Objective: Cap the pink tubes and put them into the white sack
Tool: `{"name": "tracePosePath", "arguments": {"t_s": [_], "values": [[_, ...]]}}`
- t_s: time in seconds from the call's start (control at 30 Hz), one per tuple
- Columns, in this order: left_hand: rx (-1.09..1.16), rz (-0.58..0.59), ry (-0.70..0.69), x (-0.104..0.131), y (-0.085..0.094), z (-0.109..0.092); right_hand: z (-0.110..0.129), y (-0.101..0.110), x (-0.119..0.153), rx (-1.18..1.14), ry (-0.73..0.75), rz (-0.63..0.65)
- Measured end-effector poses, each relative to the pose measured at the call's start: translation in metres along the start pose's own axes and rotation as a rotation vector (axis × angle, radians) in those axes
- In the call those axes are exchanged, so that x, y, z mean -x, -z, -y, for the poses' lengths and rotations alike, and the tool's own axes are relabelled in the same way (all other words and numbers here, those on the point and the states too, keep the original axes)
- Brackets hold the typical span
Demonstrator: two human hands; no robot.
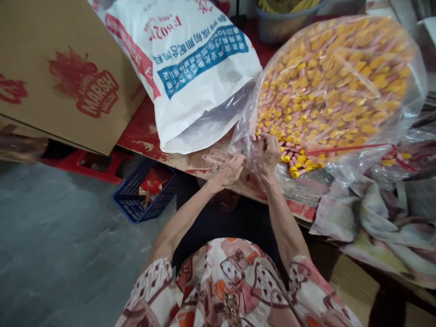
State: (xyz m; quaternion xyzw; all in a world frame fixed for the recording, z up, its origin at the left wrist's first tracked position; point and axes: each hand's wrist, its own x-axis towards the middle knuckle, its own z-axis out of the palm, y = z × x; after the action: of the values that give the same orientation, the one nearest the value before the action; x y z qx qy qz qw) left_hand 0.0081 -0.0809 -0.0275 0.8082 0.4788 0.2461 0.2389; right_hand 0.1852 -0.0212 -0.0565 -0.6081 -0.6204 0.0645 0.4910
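Observation:
A large clear plastic bag (327,91) full of small yellow and pink pieces lies on the red, worn table (192,163), its mouth toward me. Some loose pieces (298,161) spill at its opening. At the bag's left edge, my right hand (267,152) has its fingers bent together at the pieces; whatever they hold is too small to name. My left hand (230,171) is just left of it, over the table edge, fingers pressed together, and what is in them cannot be made out. Beyond it lies a white printed sack (200,77) with its mouth open.
A cardboard box (68,68) stands at the left. Below it are a red plastic stool (91,165) and a blue basket (136,206) on the floor. Crumpled cloths (384,218) hang at the right edge. A grey basin (286,22) sits behind the bag.

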Motion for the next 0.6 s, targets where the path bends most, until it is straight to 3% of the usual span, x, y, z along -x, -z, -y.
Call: {"name": "tracePosePath", "arguments": {"t_s": [0.07,0.17,0.3,0.37,0.5,0.57,0.6], "values": [[-0.011,-0.092,-0.018,0.008,0.004,0.000,0.007,0.003,0.014,0.010,0.038,-0.006],[-0.034,-0.241,0.020,0.025,0.000,-0.002,0.008,0.002,0.035,0.021,0.068,0.094],[0.008,-0.177,0.061,0.027,0.004,0.008,0.002,0.001,0.048,0.011,0.102,0.218],[0.008,-0.265,0.173,0.013,0.026,0.023,0.000,0.000,0.047,0.023,0.120,0.230],[-0.124,-0.544,0.476,-0.020,0.100,0.063,0.005,0.000,0.038,0.026,0.106,0.318],[-0.185,-0.558,0.516,-0.045,0.122,0.073,0.014,0.005,0.036,0.013,0.057,0.343],[-0.182,-0.515,0.455,-0.064,0.121,0.072,0.021,0.009,0.035,0.008,0.032,0.341]]}}
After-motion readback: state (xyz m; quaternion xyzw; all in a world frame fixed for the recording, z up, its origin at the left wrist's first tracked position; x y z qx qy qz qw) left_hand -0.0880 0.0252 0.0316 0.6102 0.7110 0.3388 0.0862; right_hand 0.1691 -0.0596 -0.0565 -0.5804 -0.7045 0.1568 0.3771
